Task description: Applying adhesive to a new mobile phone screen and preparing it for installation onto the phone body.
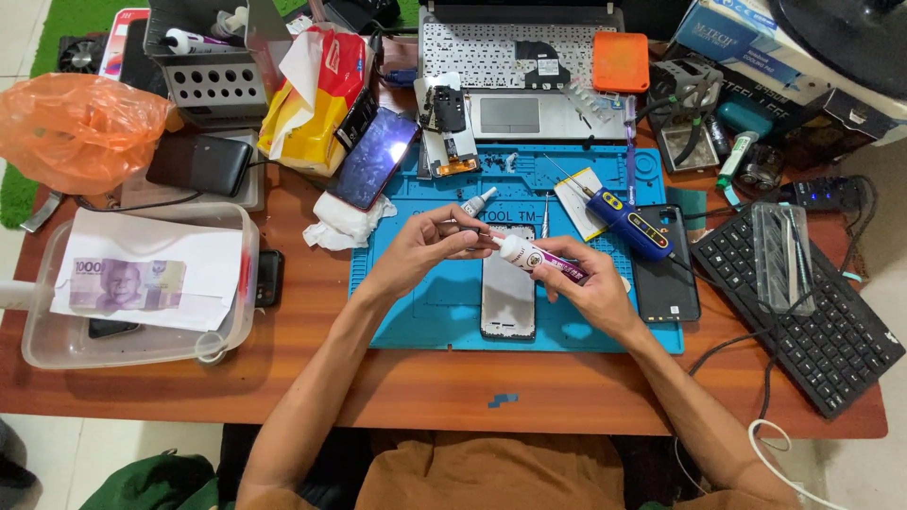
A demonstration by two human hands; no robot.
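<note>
Clutter covers the wooden desk from edge to edge. At the far left lies an orange plastic bag, and nearer sits a clear plastic tub with a sheet of paper and a banknote resting on top of it. Just right of the tub is a small dark phone, and farther back a yellow and red packet leans beside a phone with a dark purple screen. A crumpled white tissue lies below that phone.

A blue work mat fills the middle of the desk. Above it, the left hand has its fingers pressed together, pinching the tip of a small white tube with a purple label. The right hand curls around the body of that tube, thumb on top, holding it tilted over the mat. Directly under both hands a grey phone screen panel lies flat on the mat. A small grey bottle stands just beyond the hands.

Farther back sits an open laptop with an orange case on it. Right of the hands lie a blue handheld tool and a black phone back cover. At the far right is a black keyboard.
</note>
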